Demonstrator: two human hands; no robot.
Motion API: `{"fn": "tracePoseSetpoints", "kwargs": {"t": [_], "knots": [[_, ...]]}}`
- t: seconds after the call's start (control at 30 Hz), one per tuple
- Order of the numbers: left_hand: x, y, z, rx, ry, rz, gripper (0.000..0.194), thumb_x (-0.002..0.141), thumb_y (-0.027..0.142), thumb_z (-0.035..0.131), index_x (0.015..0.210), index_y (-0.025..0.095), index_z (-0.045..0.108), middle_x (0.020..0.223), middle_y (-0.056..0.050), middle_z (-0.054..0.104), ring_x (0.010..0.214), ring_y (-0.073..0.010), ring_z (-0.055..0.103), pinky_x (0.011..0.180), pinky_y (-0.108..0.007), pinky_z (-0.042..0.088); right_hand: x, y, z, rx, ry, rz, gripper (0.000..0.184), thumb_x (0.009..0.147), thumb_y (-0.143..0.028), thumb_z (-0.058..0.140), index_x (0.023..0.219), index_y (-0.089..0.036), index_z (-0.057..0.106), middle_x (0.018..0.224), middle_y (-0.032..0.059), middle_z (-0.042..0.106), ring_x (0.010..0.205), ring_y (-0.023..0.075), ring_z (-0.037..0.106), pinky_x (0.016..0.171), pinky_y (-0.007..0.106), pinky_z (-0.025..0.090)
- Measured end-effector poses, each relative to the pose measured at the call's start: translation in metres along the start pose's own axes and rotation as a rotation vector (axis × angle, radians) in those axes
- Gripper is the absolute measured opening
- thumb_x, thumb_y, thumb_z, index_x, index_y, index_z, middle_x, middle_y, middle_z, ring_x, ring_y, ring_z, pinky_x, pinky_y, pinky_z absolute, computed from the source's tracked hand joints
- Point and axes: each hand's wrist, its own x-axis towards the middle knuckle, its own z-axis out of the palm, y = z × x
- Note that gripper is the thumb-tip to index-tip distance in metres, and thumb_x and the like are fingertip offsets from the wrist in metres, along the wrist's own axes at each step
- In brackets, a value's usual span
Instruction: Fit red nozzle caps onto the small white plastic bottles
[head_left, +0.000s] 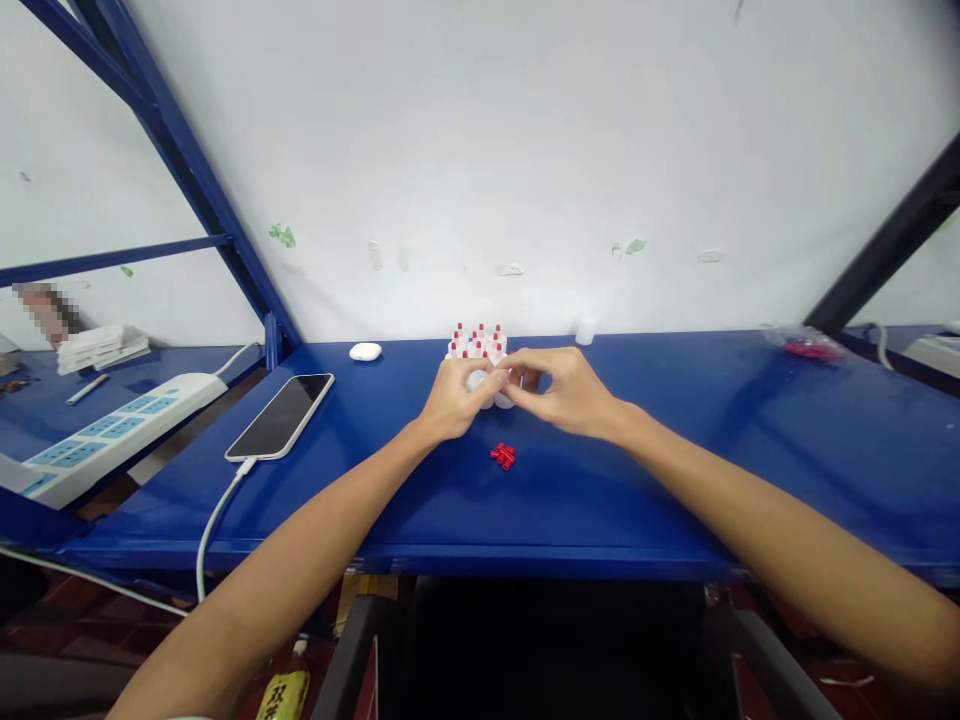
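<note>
My left hand (454,398) is closed around a small white bottle (478,381) on the blue table (675,470). My right hand (564,388) pinches at the top of that bottle, fingers pressed together; what is between them is hidden. Just behind both hands stands a cluster of several small white bottles with red caps (478,340). A little pile of loose red caps (503,456) lies on the table in front of my hands.
A phone (282,415) on a white cable lies at the left, next to a white earbud case (365,351). A power strip (112,425) sits further left. A small white cap (585,329) stands by the wall, a plastic bag with red parts (806,346) at right.
</note>
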Motion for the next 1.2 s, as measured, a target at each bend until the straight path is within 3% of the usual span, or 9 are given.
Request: {"fn": "tracePoseSetpoints", "kwargs": {"t": [0.13,0.3,0.43,0.6,0.73,0.87,1.03,1.13,1.2], "knots": [[0.003,-0.002,-0.006,-0.055,0.186,0.034,0.053,0.087,0.059,0.046,0.053,0.018,0.048,0.049,0.001,0.044,0.050,-0.0120,0.038,0.052,-0.027,0.031,-0.004,-0.001,0.007,0.007,0.029,-0.050,0.007,0.083,-0.023,0.065,0.087,-0.019,0.063,0.094,0.0050,0.072,0.062,0.0113,0.057,0.060,0.027,0.050],[0.004,0.000,-0.013,-0.058,0.246,0.053,0.054,0.090,0.057,0.042,0.052,0.018,0.047,0.048,0.000,0.044,0.048,-0.0123,0.039,0.051,-0.028,0.031,-0.007,-0.009,0.009,-0.058,-0.103,-0.156,0.034,0.092,-0.020,0.054,0.124,-0.023,0.065,0.147,0.0091,0.054,0.095,0.0168,0.070,0.083,0.035,0.059],[0.003,0.000,-0.009,0.017,0.109,0.043,0.057,0.095,0.057,0.036,0.057,0.017,0.053,0.052,0.000,0.048,0.051,-0.0131,0.043,0.053,-0.027,0.032,-0.006,-0.008,0.010,-0.108,-0.013,-0.211,0.036,0.094,-0.018,0.052,0.126,-0.022,0.067,0.137,0.0078,0.064,0.121,0.0213,0.064,0.099,0.041,0.056],[0.007,-0.009,-0.007,0.052,0.229,-0.084,0.063,0.098,0.055,0.029,0.059,0.017,0.061,0.053,-0.002,0.053,0.052,-0.0141,0.048,0.054,-0.027,0.036,0.000,0.000,-0.001,-0.113,0.257,-0.127,0.024,0.091,-0.019,0.056,0.104,-0.021,0.076,0.108,0.0076,0.075,0.090,0.0189,0.070,0.077,0.036,0.059],[0.010,-0.015,-0.012,0.065,0.374,-0.090,0.058,0.097,0.049,0.033,0.053,0.018,0.057,0.049,-0.001,0.050,0.048,-0.0135,0.046,0.053,-0.027,0.035,0.002,0.007,-0.008,-0.099,-0.080,-0.164,0.018,0.086,-0.015,0.059,0.092,-0.020,0.076,0.092,0.0037,0.075,0.083,0.0173,0.068,0.078,0.034,0.055],[0.008,-0.014,-0.010,0.063,0.353,-0.088,0.050,0.094,0.039,0.034,0.054,0.019,0.056,0.048,-0.001,0.049,0.046,-0.0140,0.047,0.051,-0.029,0.035,-0.001,0.012,-0.001,-0.114,-0.386,-0.109,0.020,0.088,-0.012,0.057,0.096,-0.019,0.075,0.097,0.0045,0.074,0.084,0.0161,0.067,0.080,0.032,0.052],[0.004,-0.008,-0.005,0.058,0.251,-0.044,0.038,0.087,0.034,0.034,0.057,0.019,0.052,0.050,0.000,0.049,0.049,-0.0140,0.044,0.050,-0.028,0.033,-0.003,0.013,0.004,-0.157,-0.392,-0.072,0.021,0.092,-0.018,0.055,0.099,-0.018,0.075,0.119,0.0105,0.066,0.092,0.0181,0.065,0.085,0.034,0.050],[0.004,-0.007,-0.005,0.071,0.245,-0.037,0.039,0.088,0.035,0.035,0.058,0.018,0.053,0.052,0.000,0.050,0.049,-0.0134,0.044,0.051,-0.027,0.033,-0.001,0.008,0.001,-0.143,-0.366,-0.046,0.020,0.089,-0.017,0.058,0.097,-0.018,0.075,0.109,0.0082,0.069,0.089,0.0180,0.064,0.082,0.033,0.049],[0.004,-0.008,-0.005,0.103,0.257,-0.041,0.042,0.090,0.035,0.035,0.058,0.018,0.055,0.052,-0.001,0.052,0.050,-0.0133,0.046,0.052,-0.027,0.035,0.000,0.003,-0.003,-0.115,-0.461,-0.014,0.017,0.084,-0.017,0.062,0.094,-0.018,0.075,0.095,0.0045,0.071,0.080,0.0159,0.063,0.077,0.030,0.047]]}}
